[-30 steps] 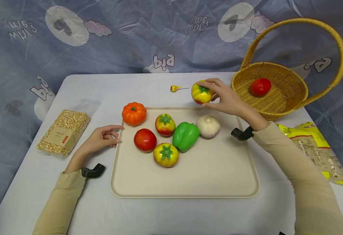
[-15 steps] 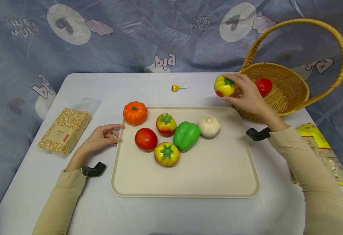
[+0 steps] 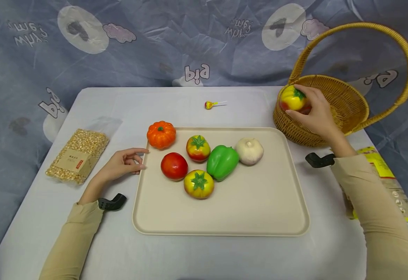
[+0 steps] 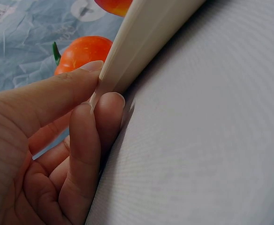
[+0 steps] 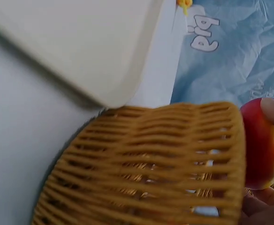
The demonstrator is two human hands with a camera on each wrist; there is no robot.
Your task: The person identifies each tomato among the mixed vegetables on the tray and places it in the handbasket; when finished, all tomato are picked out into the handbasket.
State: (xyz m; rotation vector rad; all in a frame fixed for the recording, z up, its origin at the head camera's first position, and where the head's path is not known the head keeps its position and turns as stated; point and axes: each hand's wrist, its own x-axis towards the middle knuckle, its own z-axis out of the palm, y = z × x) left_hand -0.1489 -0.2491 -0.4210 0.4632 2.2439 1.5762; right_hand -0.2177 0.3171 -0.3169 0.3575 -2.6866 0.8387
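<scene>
My right hand (image 3: 316, 112) grips a yellow-and-red toy tomato (image 3: 291, 98) with a green leafy top. It is over the near left rim of the wicker basket (image 3: 295, 130), and in the right wrist view the tomato (image 5: 259, 145) shows just past the woven wall. The red tomato inside the basket is mostly hidden behind the hand. My left hand (image 3: 123, 163) pinches the left edge of the beige tray (image 3: 253, 210); in the left wrist view the thumb lies on the tray rim (image 4: 123, 56), with fingertips beneath it.
On the tray are an orange pumpkin (image 3: 161, 135), a red tomato (image 3: 174, 166), two yellow-red tomatoes (image 3: 198, 184), a green bell pepper (image 3: 222, 162) and a garlic bulb (image 3: 249, 151). A lollipop (image 3: 209, 105) lies behind. Bags of corn kernels (image 3: 78, 155) and yellow packaging (image 3: 379, 165) flank it.
My right hand has carried the yellow-and-red tomato rightward, from above the tray's back edge to over the basket's rim. The left hand stays at the tray's edge.
</scene>
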